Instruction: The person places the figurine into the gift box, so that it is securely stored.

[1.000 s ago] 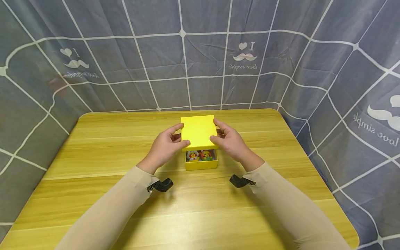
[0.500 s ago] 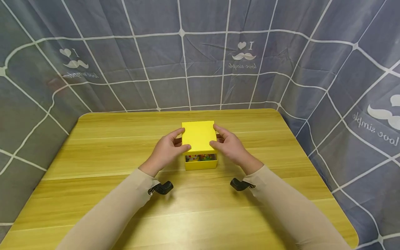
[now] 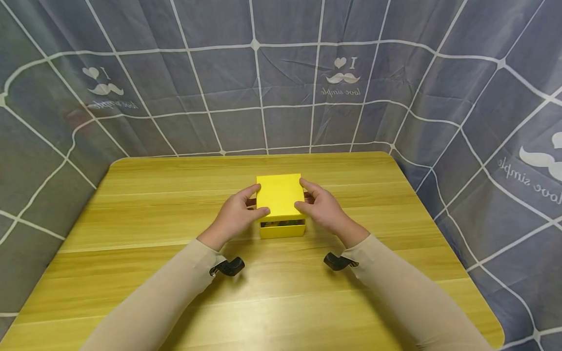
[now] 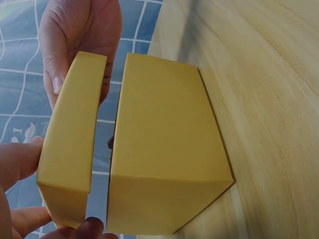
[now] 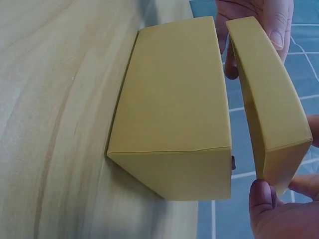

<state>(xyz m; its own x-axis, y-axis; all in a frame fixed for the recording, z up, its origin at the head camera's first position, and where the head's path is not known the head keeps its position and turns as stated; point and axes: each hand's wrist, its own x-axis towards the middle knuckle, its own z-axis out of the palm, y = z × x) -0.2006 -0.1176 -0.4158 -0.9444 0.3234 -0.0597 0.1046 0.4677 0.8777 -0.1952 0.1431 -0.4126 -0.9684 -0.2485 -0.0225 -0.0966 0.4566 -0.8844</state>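
Observation:
A square yellow box lid [image 3: 280, 196] is held level over a yellow box [image 3: 282, 232] standing on the table. My left hand [image 3: 231, 217] grips the lid's left side, thumb at the near corner. On the opposite side my right hand [image 3: 326, 210] grips it the same way. Both wrist views show a narrow gap between the lid [image 4: 72, 119] and the box [image 5: 174, 94], slightly wider at one end. Only a thin dark and green strip of the box's contents shows under the lid's front edge; the rest is hidden.
The light wooden table [image 3: 131, 253] has rounded corners. Grey-blue curtains [image 3: 210, 83] with white grid lines hang behind it and along both sides. A black wrist camera [image 3: 228, 266] juts from the left sleeve, another black camera [image 3: 337, 262] from the right.
Both hands have brought the lid down and nearer to the box. The two yellow cartoon-faced figures seen inside earlier are now almost fully covered. The box has stayed in place.

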